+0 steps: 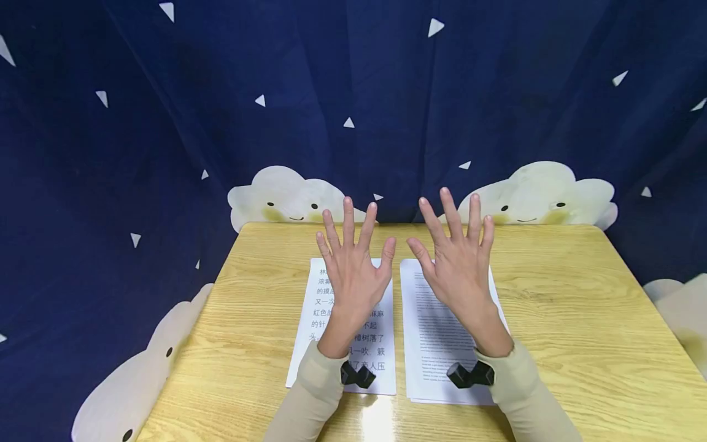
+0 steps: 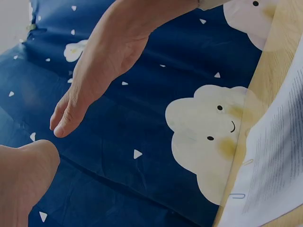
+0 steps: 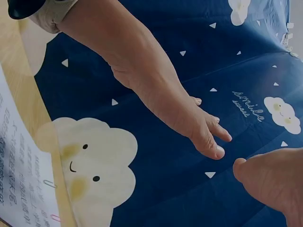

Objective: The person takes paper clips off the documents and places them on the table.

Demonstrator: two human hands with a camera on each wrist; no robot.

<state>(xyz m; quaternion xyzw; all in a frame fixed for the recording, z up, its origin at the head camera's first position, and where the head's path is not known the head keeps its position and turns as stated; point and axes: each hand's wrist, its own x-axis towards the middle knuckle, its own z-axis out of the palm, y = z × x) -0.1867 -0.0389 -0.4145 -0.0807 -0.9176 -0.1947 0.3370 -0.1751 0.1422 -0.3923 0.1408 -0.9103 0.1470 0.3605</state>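
Hands [image 1: 355, 273] [image 1: 459, 270] spread above papers [image 1: 381, 334] [image 1: 436, 337] — room between, table edges [image 1: 208, 307] [image 1: 654, 316] well outside.

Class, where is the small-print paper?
In the head view, the small-print paper lies on the table, right of the large-print paper, partly hidden by the right hand.

Large-print sheet [image 1: 372, 341] partly hidden behind the left grip [image 1: 355, 273], small-print sheet [image 1: 436, 344] too finely lettered for reading
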